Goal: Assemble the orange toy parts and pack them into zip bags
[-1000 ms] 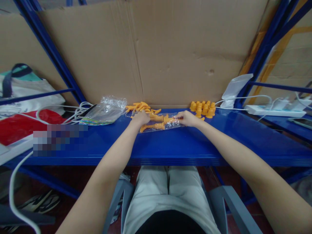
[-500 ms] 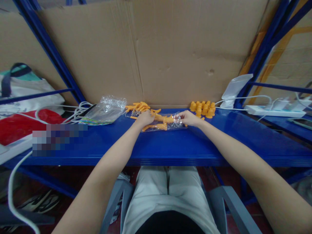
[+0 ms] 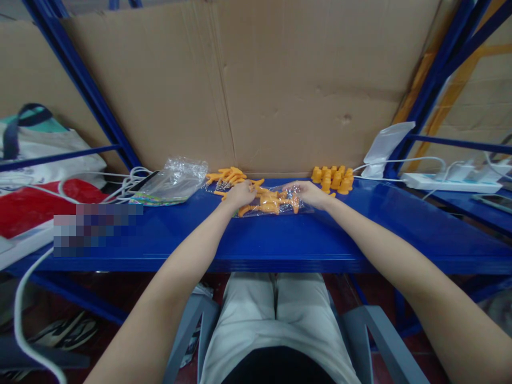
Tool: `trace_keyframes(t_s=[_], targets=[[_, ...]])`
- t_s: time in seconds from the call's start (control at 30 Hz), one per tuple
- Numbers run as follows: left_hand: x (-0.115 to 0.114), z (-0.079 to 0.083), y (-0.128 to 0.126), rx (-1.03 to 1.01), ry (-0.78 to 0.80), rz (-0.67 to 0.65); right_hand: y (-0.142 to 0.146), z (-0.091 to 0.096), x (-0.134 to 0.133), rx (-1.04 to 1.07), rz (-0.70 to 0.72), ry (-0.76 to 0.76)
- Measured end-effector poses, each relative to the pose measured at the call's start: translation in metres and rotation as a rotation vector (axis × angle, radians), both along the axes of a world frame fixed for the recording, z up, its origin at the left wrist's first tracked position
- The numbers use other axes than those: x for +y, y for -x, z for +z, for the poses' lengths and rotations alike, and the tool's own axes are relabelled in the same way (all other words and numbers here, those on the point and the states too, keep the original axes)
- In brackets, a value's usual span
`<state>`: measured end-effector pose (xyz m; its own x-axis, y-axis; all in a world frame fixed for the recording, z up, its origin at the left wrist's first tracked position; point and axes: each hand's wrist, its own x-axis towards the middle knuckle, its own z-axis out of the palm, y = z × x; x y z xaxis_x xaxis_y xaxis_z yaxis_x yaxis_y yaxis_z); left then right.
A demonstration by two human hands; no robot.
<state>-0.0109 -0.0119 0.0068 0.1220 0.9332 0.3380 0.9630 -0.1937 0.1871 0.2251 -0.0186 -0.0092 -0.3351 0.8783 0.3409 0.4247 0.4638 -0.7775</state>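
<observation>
A clear plastic bag (image 3: pixel 286 206) lies between my hands on the blue table, with orange plastic pieces (image 3: pixel 270 203) inside. My left hand (image 3: pixel 241 194) is closed on the bag's left end; its fingertips are partly hidden. At the bag's right end, my right hand (image 3: pixel 307 194) has its fingers bent around the plastic. Behind my left hand lies a loose pile of orange parts (image 3: pixel 226 175) with small metal chains. To the right of my right hand, several orange knob-shaped pieces (image 3: pixel 333 178) stand in a group.
A stack of clear bags (image 3: pixel 176 181) lies left on the blue table (image 3: pixel 280 240). White cables and a red bag (image 3: pixel 52 197) are at far left. A power strip (image 3: pixel 452 182) sits at right. Cardboard (image 3: pixel 280 90) closes off the back.
The orange pieces in the bag have shifted to the right and lie differently, more of them toward the right end. Both hands have stayed almost in place.
</observation>
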Motion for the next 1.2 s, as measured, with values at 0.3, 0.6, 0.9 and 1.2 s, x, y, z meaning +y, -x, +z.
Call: trace_keyframes(t_s=[0.3, 0.6, 0.9, 1.2], targets=[[0.002, 0.000, 0.001, 0.029, -0.002, 0.013, 0.000, 0.004, -0.002, -0.425, -0.196, -0.106], [0.002, 0.000, 0.001, -0.003, -0.010, 0.032, 0.001, 0.014, -0.007, -0.621, -0.224, -0.027], [-0.001, 0.001, -0.001, -0.009, -0.023, 0.033, -0.002, 0.013, -0.014, -0.386, -0.109, 0.135], [0.001, 0.001, 0.000, -0.069, -0.019, 0.018, -0.007, 0.005, -0.005, -0.299, 0.020, 0.195]])
